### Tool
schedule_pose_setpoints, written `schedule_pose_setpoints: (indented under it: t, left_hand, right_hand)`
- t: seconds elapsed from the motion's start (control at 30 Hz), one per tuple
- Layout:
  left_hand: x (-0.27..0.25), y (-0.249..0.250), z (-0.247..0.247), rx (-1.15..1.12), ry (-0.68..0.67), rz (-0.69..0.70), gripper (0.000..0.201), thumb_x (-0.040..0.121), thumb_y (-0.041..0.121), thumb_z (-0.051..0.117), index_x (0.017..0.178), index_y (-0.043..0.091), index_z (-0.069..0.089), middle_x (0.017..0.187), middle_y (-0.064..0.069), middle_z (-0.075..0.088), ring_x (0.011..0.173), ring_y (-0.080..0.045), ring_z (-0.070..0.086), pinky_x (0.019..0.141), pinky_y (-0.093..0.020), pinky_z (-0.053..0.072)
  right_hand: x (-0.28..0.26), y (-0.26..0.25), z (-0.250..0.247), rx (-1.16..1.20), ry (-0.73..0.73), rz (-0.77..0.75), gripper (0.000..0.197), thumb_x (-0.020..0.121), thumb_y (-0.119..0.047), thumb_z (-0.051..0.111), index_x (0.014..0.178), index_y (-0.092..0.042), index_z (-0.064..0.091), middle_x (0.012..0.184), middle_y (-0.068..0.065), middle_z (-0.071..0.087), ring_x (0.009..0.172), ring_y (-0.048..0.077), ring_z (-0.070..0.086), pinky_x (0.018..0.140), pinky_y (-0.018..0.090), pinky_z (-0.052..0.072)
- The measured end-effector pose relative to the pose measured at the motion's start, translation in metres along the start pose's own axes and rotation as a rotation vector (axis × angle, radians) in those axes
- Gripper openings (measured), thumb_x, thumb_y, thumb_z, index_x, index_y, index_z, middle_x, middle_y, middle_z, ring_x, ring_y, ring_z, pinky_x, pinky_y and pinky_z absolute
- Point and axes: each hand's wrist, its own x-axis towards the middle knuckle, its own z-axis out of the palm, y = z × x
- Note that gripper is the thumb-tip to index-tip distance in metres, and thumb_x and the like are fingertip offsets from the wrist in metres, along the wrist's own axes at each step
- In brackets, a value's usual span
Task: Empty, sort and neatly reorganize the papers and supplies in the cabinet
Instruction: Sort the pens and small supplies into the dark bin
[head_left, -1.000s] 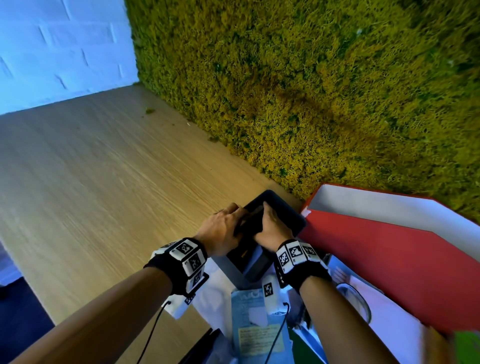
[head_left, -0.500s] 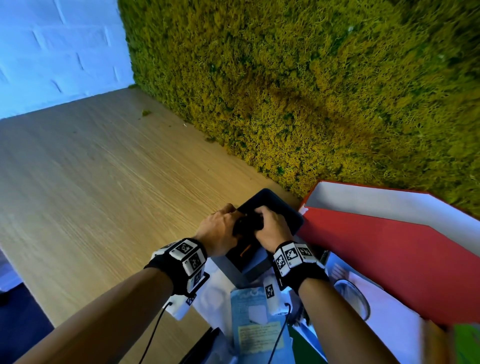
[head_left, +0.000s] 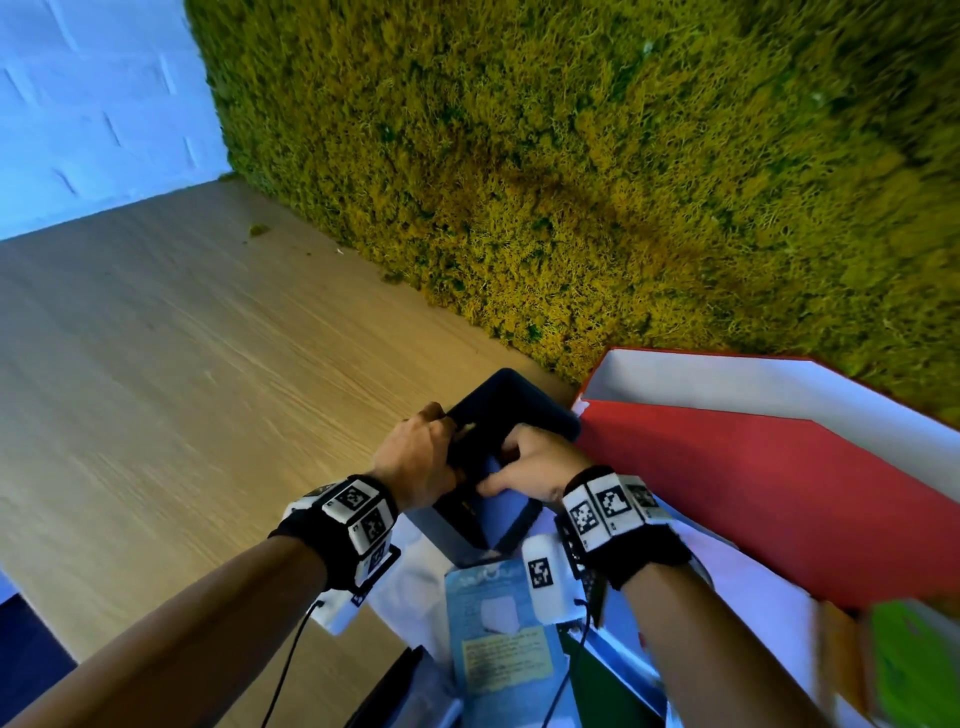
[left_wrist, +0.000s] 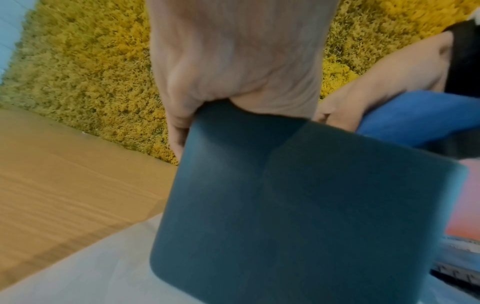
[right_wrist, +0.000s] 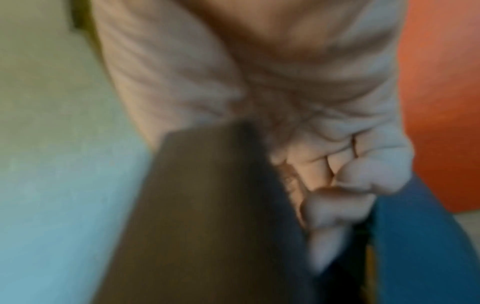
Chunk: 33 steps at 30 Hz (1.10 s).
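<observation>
Both hands clasp one dark navy box with rounded corners (head_left: 511, 410), standing on end on white paper. The left hand (head_left: 418, 457) wraps the box's left edge, palm flat against the outer face and fingers curled over the rim; the left wrist view shows the same hold (left_wrist: 233, 61), the dark teal-looking panel (left_wrist: 298, 205) running down from under the palm. The right hand (head_left: 535, 467) closes on the box from the opposite side, its fingers curled tight in the right wrist view (right_wrist: 337, 174) around a thin dark edge (right_wrist: 207, 205), though that picture is too blurred to tell exactly which part they pinch. Between the two hands the box appears parted, with a lighter blue face (head_left: 501, 512) just below the right thumb and a small orange mark low on the inner side; whether this is a lid or a sleeve cannot be told.

Just right of the right hand lies a red cardboard file holder with a white inside (head_left: 753, 499), its near corner almost touching the box. Below the wrists lies a pale blue printed sheet with a yellowish note (head_left: 498, 654) on a pile of white papers (head_left: 410, 587). To the left of the left hand stretches the light wooden surface (head_left: 182, 389). Beyond the box rises a yellow-green moss wall (head_left: 571, 182).
</observation>
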Motion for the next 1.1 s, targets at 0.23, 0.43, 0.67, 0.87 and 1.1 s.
schedule_pose_setpoints:
  t: [0.23, 0.43, 0.67, 0.87, 1.1]
  left_hand:
    - [0.000, 0.003, 0.000, 0.016, -0.023, -0.016, 0.048, 0.080, 0.030, 0.068, 0.123, 0.012, 0.059, 0.118, -0.010, 0.055, 0.102, -0.036, 0.063, 0.084, -0.038, 0.049]
    - [-0.003, -0.007, 0.004, -0.068, 0.094, 0.033, 0.032, 0.090, 0.031, 0.053, 0.105, 0.008, 0.069, 0.100, -0.016, 0.061, 0.085, -0.041, 0.063, 0.069, -0.041, 0.049]
    - [-0.003, -0.017, 0.009, -0.082, 0.080, 0.055, 0.066, 0.087, 0.052, 0.020, 0.102, 0.016, 0.072, 0.097, -0.010, 0.061, 0.080, -0.039, 0.063, 0.067, -0.043, 0.052]
    - [-0.008, -0.015, 0.003, -0.124, -0.029, -0.001, 0.049, 0.080, 0.046, 0.044, 0.115, 0.022, 0.070, 0.108, -0.007, 0.058, 0.093, -0.035, 0.062, 0.081, -0.039, 0.051]
    - [-0.006, -0.013, -0.006, -0.084, -0.133, 0.003, 0.065, 0.071, 0.051, 0.071, 0.132, 0.031, 0.059, 0.117, -0.004, 0.050, 0.103, -0.030, 0.059, 0.089, -0.035, 0.048]
  right_hand:
    - [-0.005, -0.001, -0.015, 0.275, 0.244, 0.091, 0.063, 0.080, -0.034, 0.064, 0.135, -0.014, 0.039, 0.130, 0.012, 0.054, 0.118, 0.031, 0.052, 0.094, 0.037, 0.046]
    - [0.004, -0.019, 0.016, 0.296, 0.293, 0.116, 0.052, 0.082, -0.037, 0.061, 0.122, -0.008, 0.044, 0.120, 0.019, 0.061, 0.108, 0.036, 0.061, 0.090, 0.044, 0.051]
    - [0.021, -0.019, 0.041, 0.286, 0.146, 0.117, 0.051, 0.087, -0.027, 0.063, 0.128, -0.003, 0.047, 0.128, 0.018, 0.059, 0.116, 0.031, 0.058, 0.090, 0.031, 0.046]
    - [0.019, -0.022, 0.034, 0.195, 0.112, 0.139, 0.030, 0.091, -0.015, 0.054, 0.115, 0.001, 0.059, 0.120, 0.020, 0.062, 0.112, 0.034, 0.058, 0.082, 0.032, 0.046]
    - [0.019, -0.024, 0.020, 0.144, -0.078, 0.029, 0.022, 0.090, -0.027, 0.056, 0.102, -0.009, 0.061, 0.099, 0.008, 0.062, 0.089, 0.022, 0.056, 0.063, 0.025, 0.042]
